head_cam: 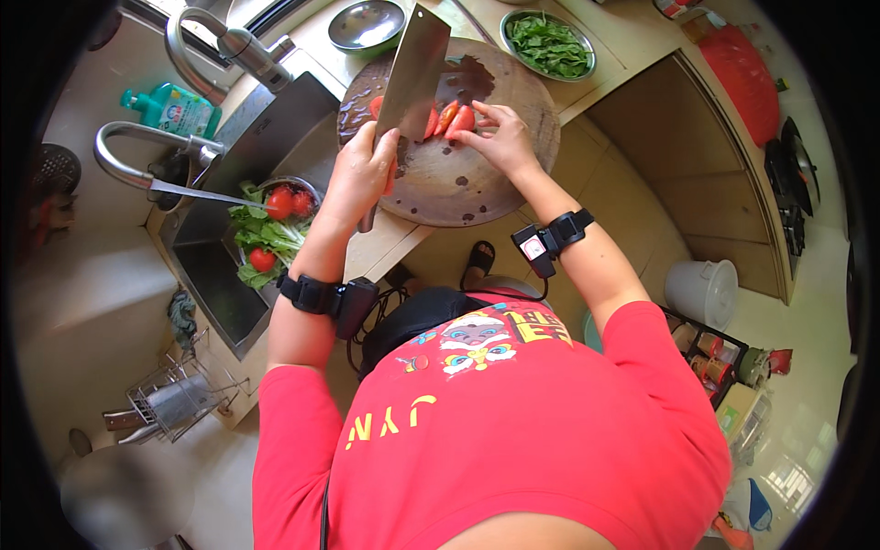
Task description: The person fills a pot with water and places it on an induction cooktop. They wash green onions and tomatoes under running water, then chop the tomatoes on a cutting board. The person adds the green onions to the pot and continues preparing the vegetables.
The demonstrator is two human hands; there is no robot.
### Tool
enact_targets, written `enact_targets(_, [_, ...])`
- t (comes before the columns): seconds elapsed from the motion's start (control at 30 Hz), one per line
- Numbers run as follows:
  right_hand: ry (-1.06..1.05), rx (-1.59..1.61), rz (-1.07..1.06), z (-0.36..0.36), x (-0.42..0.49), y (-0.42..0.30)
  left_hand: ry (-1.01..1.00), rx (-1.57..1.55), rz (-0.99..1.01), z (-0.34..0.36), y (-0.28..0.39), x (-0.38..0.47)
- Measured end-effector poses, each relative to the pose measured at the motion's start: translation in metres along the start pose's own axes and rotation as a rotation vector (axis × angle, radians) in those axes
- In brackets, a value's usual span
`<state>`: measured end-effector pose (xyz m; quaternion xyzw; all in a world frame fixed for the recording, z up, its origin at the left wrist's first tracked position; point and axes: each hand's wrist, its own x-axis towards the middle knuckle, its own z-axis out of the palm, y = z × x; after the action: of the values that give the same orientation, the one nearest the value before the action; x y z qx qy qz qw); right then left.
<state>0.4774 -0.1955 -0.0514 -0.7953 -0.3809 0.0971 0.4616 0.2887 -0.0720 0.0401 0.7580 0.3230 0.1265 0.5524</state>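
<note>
My left hand [361,168] grips the handle of a broad metal cleaver [416,75]. Its blade stands over a round wooden chopping board [474,185], pointing away from me, and hides part of the cut tomato. Right of the blade lie red tomato wedges [460,120]. Thumb and forefinger of my right hand [505,141] rest at the two ends of the outermost wedge. Another tomato piece [376,106] shows left of the blade. The board is wet, with dark damp patches.
At left, a running faucet [124,161] pours into a sink [220,275] with whole tomatoes [280,203] and leafy greens [265,230]. Beyond the board stand a metal bowl [366,26] and a dish of cut greens [550,47]. A wire rack [172,399] holds knives.
</note>
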Motion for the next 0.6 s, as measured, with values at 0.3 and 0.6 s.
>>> enact_targets(0.3, [0.323,0.414,0.091,-0.022,0.004,-0.026,-0.022,0.095,-0.033,0.007,0.005,-0.005])
enact_targets(0.6, [0.653,1.334,0.527,-0.052,0.01,-0.052,-0.013,0.114,0.0,0.014,0.013,-0.011])
